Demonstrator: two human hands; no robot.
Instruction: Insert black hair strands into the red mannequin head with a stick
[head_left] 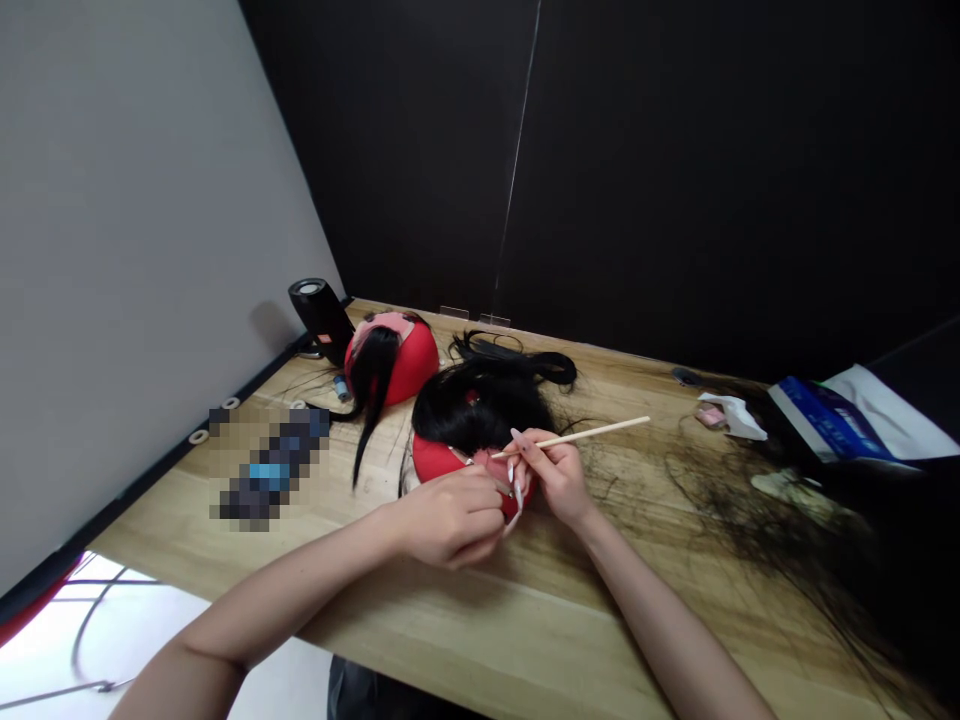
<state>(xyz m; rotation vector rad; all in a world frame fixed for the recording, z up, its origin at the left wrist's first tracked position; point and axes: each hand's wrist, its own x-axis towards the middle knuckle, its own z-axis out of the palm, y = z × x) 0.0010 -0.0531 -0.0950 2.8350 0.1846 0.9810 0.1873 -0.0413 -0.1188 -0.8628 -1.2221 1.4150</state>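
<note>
A red dome-shaped form [433,462] lies in front of me with a bundle of black hair [487,400] draped over its far side. Between thumb and fingers, my right hand [556,470] pinches a thin pale wooden stick [600,431]. Its left end points down at a pinkish patch on the dome. My left hand [457,512] rests against the dome's near side with fingers curled in; whatever they grip is hidden. Long pale nails show where the two hands nearly meet.
A second red dome [414,362] with black hair stands behind, beside a black cylindrical speaker [322,318] and a small thread spool [342,387]. Loose dark hair [750,510] spreads across the right side, near a blue-and-white packet [832,425] and crumpled white paper [739,415]. Dark panels border the table.
</note>
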